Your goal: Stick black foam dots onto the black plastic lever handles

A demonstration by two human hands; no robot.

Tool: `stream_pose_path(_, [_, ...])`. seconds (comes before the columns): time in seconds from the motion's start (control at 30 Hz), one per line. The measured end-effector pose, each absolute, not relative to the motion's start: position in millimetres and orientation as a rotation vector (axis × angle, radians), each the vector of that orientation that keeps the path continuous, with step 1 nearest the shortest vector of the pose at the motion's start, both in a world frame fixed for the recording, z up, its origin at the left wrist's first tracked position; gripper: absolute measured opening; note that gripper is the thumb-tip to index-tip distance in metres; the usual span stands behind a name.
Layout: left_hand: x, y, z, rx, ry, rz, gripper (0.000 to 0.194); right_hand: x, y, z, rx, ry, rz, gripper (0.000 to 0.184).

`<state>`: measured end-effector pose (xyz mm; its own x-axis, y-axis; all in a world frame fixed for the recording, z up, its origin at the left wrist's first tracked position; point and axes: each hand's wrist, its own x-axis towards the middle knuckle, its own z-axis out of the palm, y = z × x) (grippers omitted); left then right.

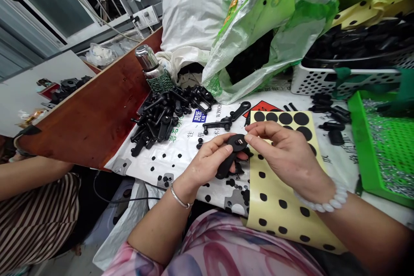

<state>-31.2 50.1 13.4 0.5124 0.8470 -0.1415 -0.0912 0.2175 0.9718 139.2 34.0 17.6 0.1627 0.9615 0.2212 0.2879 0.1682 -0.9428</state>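
Observation:
My left hand [210, 164] holds a black plastic lever [226, 159] with a round head [237, 142]. The fingertips of my right hand [284, 153] pinch at the edge of that round head, and anything small between them is hidden. Under my right wrist lies a yellow backing sheet [278, 207] carrying rows of round black adhesive dots, with some spots bare. A heap of similar black levers [160, 120] lies on the white printed sack [184, 168] beyond my left hand. One loose lever [226, 118] rests nearer my fingers.
A steel thermos [152, 67] stands by a reddish wooden board [87, 112]. Behind are a white sack [190, 8] and a green-printed bag [268, 30]. To the right are a white perforated basket [343, 79] of black parts and a green tray [378, 146] of small metal pieces. A co-worker's striped sleeve [32, 211] shows at the left.

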Motion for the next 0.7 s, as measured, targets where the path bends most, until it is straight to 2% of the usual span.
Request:
stream_pose_path(0.37, [-19, 44, 14, 1.187, 0.927, 0.856, 0.046, 135, 25, 10, -1.236, -1.605, 0.256, 0.008])
stream_pose_path(0.7, [-20, 45, -1, 1.161, 0.868, 0.879, 0.056, 136, 23, 5, -1.220, -1.613, 0.247, 0.005])
